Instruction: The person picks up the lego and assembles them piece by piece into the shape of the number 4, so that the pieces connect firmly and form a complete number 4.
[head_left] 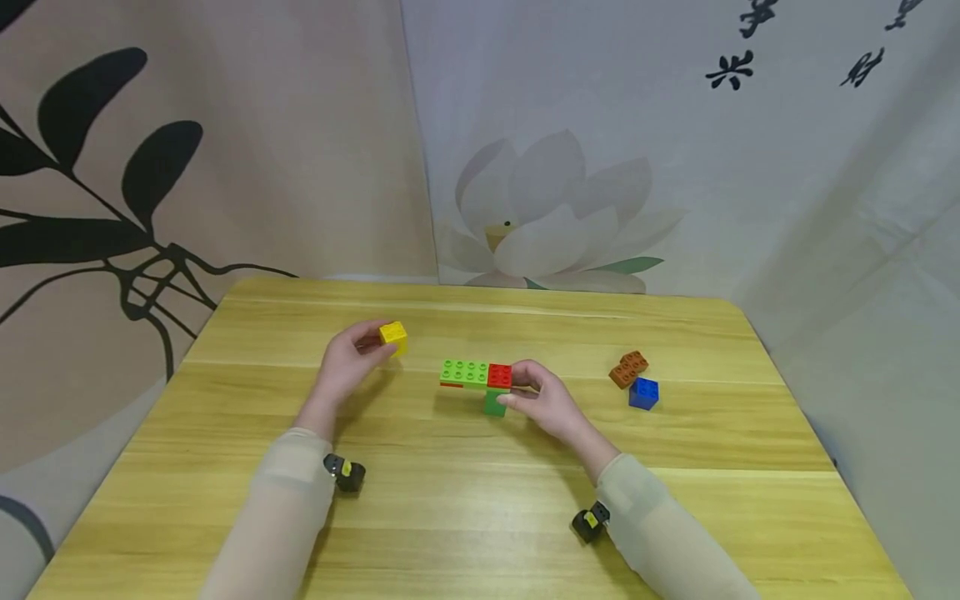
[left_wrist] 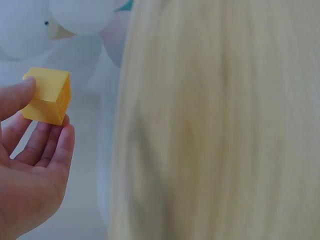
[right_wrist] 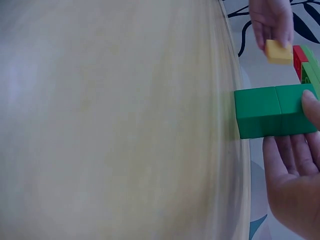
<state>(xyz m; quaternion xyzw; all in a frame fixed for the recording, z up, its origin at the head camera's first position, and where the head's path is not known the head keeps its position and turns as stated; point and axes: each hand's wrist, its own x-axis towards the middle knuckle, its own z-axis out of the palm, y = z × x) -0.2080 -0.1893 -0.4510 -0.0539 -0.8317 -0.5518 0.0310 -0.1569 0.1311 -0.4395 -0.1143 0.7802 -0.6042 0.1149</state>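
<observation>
My left hand pinches a yellow brick between thumb and fingers, raised over the table's left half. In the left wrist view the same yellow brick shows its smooth sides. At the centre, my right hand grips a built piece from its right end. It has a long light green brick, a red brick on top at the right, and another red part under the left end. Two darker green bricks form its leg, thumb on one side and fingers on the other.
On the right of the wooden table, brown bricks lie against each other, with a blue brick close in front of them. A printed curtain hangs behind the table's far edge. Each sleeve carries a small black camera.
</observation>
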